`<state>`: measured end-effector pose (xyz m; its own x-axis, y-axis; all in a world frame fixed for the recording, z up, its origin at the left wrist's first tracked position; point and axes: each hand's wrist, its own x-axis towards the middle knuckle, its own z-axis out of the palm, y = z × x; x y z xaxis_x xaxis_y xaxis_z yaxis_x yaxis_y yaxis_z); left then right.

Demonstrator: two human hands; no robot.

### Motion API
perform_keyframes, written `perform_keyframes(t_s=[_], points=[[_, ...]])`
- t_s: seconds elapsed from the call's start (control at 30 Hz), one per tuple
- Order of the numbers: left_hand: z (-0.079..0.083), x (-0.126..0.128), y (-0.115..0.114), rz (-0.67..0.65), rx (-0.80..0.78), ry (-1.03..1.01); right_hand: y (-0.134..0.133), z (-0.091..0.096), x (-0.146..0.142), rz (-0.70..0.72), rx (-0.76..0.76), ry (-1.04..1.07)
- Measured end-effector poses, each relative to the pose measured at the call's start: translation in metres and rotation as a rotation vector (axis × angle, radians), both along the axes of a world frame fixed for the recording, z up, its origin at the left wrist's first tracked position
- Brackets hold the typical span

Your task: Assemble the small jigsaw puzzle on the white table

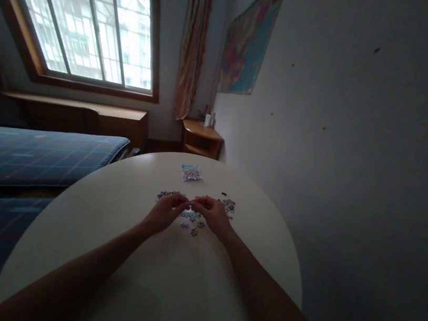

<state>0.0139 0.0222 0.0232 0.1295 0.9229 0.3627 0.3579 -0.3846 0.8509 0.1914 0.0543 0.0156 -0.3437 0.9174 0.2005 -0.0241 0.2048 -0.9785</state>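
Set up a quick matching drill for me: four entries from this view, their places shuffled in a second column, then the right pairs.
Things
1. Left hand and right hand
2. Small picture sheet
3. Colourful map
4. Curtain

Places
A. Hanging just right of the window
B. Close together, fingertips nearly meeting, among the puzzle pieces
C. On the right-hand wall
D. On the round table, beyond the pieces

Pairs: 1-B, 2-D, 3-C, 4-A

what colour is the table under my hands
The table is off-white, seen best in the head view.
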Motion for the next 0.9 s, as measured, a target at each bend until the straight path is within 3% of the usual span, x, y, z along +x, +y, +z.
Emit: perform_keyframes(t_s=[0.43, 0.63, 0.9], points=[[-0.005, -0.004, 0.003, 0.034, 0.005, 0.128, 0.003, -0.003, 0.013, 0.160, 0.096, -0.242], [-0.007, -0.004, 0.002, 0.049, 0.027, 0.257, 0.002, 0.003, 0.018, 0.095, 0.200, -0.359], [-0.005, -0.023, 0.003, -0.025, 0.007, 0.506, -0.005, 0.005, 0.019, 0.067, 0.464, -0.658]])
